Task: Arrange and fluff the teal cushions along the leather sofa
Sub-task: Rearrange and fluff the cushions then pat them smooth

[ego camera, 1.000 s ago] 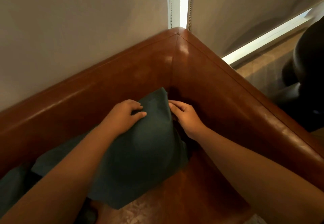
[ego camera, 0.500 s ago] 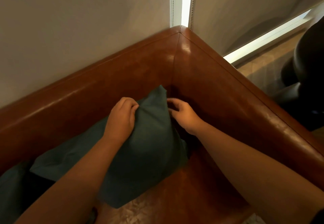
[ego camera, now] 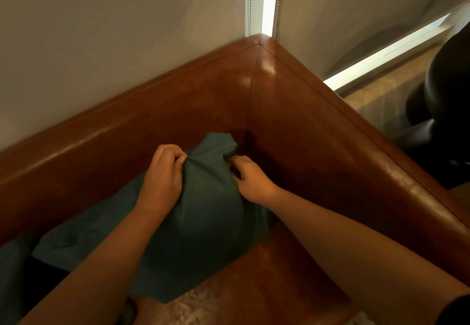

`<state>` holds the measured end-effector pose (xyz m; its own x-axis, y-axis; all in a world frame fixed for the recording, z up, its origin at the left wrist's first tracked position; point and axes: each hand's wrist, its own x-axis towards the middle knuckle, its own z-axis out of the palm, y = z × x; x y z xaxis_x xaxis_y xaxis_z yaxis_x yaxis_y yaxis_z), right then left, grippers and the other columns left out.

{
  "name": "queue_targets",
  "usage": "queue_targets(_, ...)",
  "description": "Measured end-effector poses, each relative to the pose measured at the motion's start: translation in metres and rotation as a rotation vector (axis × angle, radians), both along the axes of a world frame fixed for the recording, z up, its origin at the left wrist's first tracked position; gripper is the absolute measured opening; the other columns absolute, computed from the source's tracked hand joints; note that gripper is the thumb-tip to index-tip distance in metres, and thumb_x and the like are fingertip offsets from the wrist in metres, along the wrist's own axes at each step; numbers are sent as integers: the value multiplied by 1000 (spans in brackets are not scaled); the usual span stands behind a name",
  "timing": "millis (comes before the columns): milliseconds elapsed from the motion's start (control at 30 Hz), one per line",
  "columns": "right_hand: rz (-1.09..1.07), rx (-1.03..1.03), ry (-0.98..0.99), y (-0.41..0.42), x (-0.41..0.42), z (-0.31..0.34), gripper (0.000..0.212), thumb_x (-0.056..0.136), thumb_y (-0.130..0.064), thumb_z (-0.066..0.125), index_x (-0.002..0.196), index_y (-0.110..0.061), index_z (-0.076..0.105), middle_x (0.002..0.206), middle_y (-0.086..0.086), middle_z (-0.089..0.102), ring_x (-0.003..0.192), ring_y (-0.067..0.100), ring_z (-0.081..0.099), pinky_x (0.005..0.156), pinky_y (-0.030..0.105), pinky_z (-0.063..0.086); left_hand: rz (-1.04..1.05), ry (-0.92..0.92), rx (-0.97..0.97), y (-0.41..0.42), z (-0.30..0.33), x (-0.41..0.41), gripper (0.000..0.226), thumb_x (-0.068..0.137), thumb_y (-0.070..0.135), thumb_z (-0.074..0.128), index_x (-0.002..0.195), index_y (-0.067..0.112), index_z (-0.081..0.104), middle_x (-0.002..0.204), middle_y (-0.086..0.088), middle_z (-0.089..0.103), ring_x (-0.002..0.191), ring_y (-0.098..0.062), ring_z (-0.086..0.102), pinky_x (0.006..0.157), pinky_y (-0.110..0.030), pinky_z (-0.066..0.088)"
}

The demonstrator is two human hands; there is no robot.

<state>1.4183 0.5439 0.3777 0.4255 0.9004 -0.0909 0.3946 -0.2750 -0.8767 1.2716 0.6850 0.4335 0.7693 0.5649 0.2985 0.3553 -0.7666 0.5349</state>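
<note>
In the sofa (ego camera: 318, 131) corner, both forearms are reaching in from the bottom of the view toward the upper corner of a teal cushion (ego camera: 203, 218). The left hand (ego camera: 162, 179) is lying knuckles-up on the cushion's left side, its fingers curling in and bunching the cloth just below the corner tip. The right hand (ego camera: 250, 181) is coming in from the right, wrist bent, its fingers curling round the cushion's right edge and gripping the fabric there; the fingertips are tucking out of sight behind the fold. Between the two hands the cloth is gathering into a narrow neck, and the corner tip is sticking up above it.

The cushion is leaning against the left backrest, its bottom on the seat. Its long axis is running from lower left to upper right, with the pinched corner pointing up into the angle where the two backrests are meeting. A second cushion (ego camera: 10, 274) is showing at the left edge, just beside the first.
</note>
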Motion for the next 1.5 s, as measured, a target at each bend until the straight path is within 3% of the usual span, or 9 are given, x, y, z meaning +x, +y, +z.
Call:
queue_targets(367,-291,-86,156,-16,32,-4,11,98,-21,50,98,-19,60,105,-3,58,97,8,52,82,20,37,-42,97,34,21,1,8,11,93,10,49,89,4,58,94,-11,54,91,-18,50,79,-22,33)
queue_targets(667,-340,-438,249,-75,9,-75,21,99,-9,43,93,-20,60,98,4,64,86,25,62,77,39,52,-342,-53,157,-56,17,86,13,87,13,50,89,7,62,93,-10,60,91,-22,51,83,-29,38)
queue_targets(733,-375,-462,285,-80,-2,-89,24,95,1,43,88,-15,61,91,11,66,83,19,63,80,36,52,-510,58,127,-88,-3,107,15,86,14,50,89,8,63,92,-9,61,87,-26,55,78,-38,46)
queue_targets(833,-428,-428,414,-87,-14,-94,39,92,16,37,69,-12,50,67,2,46,62,3,46,61,11,36,-620,579,121,-119,-50,126,17,89,14,47,96,9,61,101,-10,58,94,-30,58,78,-42,51)
queue_targets(1033,-385,-418,358,-93,-26,-134,23,95,2,43,109,-2,62,107,13,64,100,28,57,89,41,44,-653,1261,357,-128,-100,133,28,93,11,42,117,12,57,126,-8,56,117,-28,52,96,-38,39)
queue_targets(1100,-369,-402,333,-94,-27,-136,24,95,5,40,106,-3,60,96,3,59,89,20,53,84,32,43,-664,1373,457,-130,-108,135,32,96,16,39,124,17,53,133,-5,52,123,-26,47,103,-38,30)
queue_targets(1200,-427,-377,266,-95,-25,-140,28,98,6,34,90,-8,57,86,2,49,75,9,46,66,14,40,-663,1430,524,-133,-118,135,37,97,22,36,131,20,50,139,-3,48,127,-25,43,107,-39,23)
queue_targets(1367,-582,-304,408,-116,-37,-155,31,91,15,37,111,9,61,114,25,62,111,34,58,95,20,43,-671,1335,538,-122,-112,128,29,93,16,44,118,20,59,125,-2,58,118,-23,50,100,-35,28)
queue_targets(1500,-639,-179,531,-124,-38,-141,28,96,6,41,119,4,58,110,9,62,102,16,58,79,2,39,-779,1156,583,-101,-92,108,19,92,27,50,105,23,63,108,1,64,107,-20,54,88,-34,32)
